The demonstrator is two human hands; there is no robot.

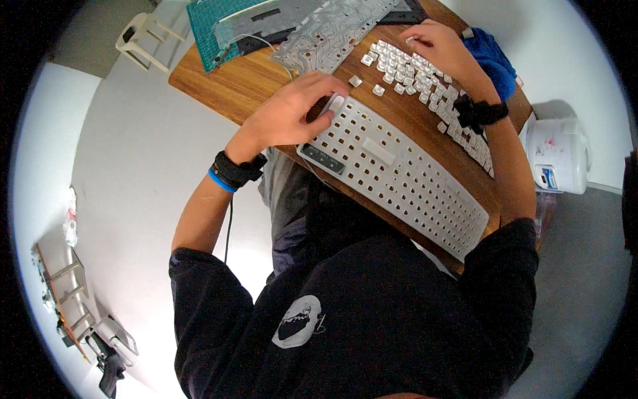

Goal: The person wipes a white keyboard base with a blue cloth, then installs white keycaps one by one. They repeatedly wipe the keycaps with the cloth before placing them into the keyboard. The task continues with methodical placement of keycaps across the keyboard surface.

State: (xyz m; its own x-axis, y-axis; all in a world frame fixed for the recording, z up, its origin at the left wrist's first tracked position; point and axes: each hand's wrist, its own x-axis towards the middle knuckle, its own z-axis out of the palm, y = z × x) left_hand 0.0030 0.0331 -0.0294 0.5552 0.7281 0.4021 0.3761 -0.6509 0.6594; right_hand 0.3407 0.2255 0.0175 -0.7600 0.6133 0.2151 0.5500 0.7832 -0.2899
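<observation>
A pale grey keyboard case (pixel 425 189), full of small square openings, lies slantwise along the near edge of the wooden table. My left hand (pixel 296 112) grips its far left end, thumb and fingers bent around a white keycap (pixel 337 103) at that corner. A white spacebar (pixel 379 151) sits in the case, and a dark panel (pixel 323 159) is set in its left end. Beyond the case many loose white keycaps (pixel 425 83) are spread over the table. Over their far side my right hand (pixel 438 50) pinches a small keycap (pixel 410 41) between thumb and fingertips.
At the back of the table (pixel 219 86) lie a green cutting mat (pixel 204 33), a clear circuit sheet (pixel 332 36) and a thin cable. A blue cloth (pixel 490 60) rests at the right edge. A white appliance (pixel 557 153) stands beyond it; a plastic stool (pixel 143 40) is far left.
</observation>
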